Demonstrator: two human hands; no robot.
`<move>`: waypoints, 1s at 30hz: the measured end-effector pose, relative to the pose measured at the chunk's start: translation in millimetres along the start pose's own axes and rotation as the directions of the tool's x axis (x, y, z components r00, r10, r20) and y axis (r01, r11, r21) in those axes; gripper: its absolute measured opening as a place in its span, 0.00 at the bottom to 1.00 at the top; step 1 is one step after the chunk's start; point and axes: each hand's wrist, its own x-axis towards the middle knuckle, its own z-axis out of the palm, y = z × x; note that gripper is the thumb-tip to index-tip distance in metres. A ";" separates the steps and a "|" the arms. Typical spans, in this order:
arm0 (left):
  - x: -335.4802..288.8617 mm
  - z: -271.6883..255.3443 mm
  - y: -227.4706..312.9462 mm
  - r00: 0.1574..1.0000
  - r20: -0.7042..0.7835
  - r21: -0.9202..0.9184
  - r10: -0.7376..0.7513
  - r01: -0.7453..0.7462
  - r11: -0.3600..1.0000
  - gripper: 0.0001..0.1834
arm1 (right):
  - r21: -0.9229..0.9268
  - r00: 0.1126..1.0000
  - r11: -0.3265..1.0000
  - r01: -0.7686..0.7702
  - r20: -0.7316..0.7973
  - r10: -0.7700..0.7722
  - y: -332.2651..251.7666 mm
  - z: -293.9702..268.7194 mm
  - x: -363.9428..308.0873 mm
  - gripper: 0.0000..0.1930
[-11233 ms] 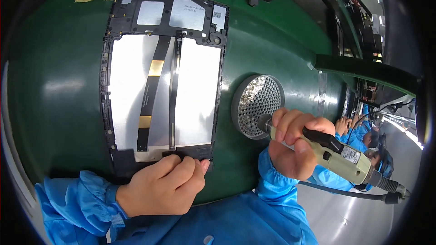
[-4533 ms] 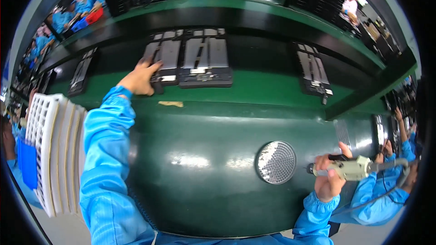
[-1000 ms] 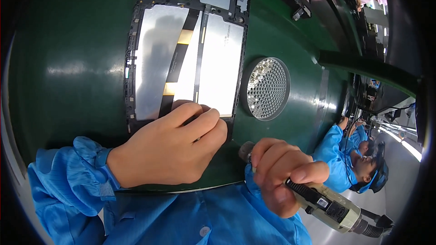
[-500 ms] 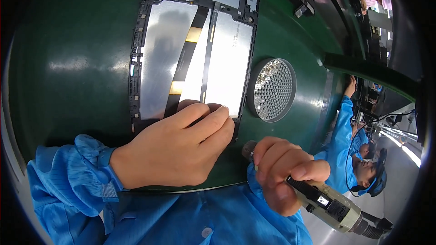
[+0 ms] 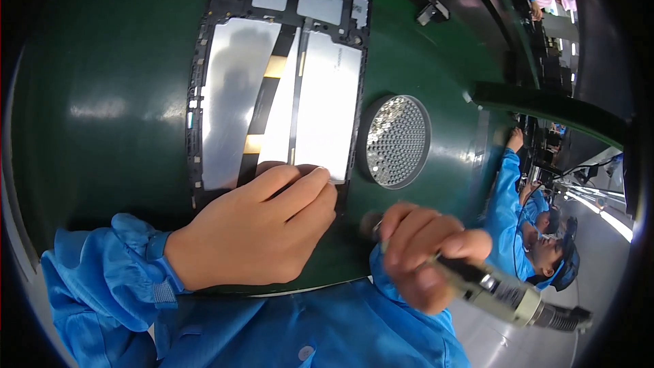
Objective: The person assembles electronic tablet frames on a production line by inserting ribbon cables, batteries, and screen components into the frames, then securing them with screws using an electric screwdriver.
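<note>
Left hand [image 5: 248, 238] apparently steadying a black-framed silver panel [image 5: 323, 109] on a green tabletop [image 5: 102, 157]
It is hiding any pinch at the near end; the right hand [image 5: 426, 252] is gripping a pale-green cylindrical power tool [image 5: 501, 295]; a round grey dish [image 5: 409, 146] is sitting alongside, perhaps for reach.

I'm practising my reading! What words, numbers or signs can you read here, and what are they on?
None are clear enough to read out.
Panel: tiny sideways print at its upper right, too small.
Frame, top right corner: a small square code, no readable words.
Tool: marks on its side, too blurred.
</note>
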 end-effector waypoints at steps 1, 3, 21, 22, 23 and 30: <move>-1.0 -0.2 0.3 1.000 -0.006 -0.002 -0.009 0.009 1.000 0.09 | 0.003 0.990 1.000 0.000 -0.143 0.001 -1.6 1.8 1.1 0.17; -2.4 -1.5 2.7 0.999 -0.027 0.010 -0.018 0.018 1.000 0.09 | -0.060 0.965 0.996 0.066 -0.251 -0.079 2.0 -1.3 16.7 0.18; -4.0 1.1 1.3 0.998 -0.048 0.001 -0.029 0.029 1.000 0.09 | -0.054 0.954 0.998 0.040 -0.296 -0.055 33.9 -11.4 29.4 0.18; -3.9 1.4 1.1 0.999 -0.047 0.002 -0.027 0.027 1.000 0.09 | -0.055 0.955 0.997 0.045 -0.292 -0.059 34.5 -12.0 29.5 0.18; -3.8 1.8 1.0 0.999 -0.047 0.002 -0.027 0.027 1.000 0.09 | -0.055 0.955 0.997 0.045 -0.292 -0.059 34.9 -12.7 29.7 0.18; -2.8 -0.3 1.6 0.999 -0.030 -0.002 -0.022 0.022 1.000 0.10 | -0.075 0.959 0.995 0.067 -0.271 -0.084 36.1 -14.0 26.9 0.19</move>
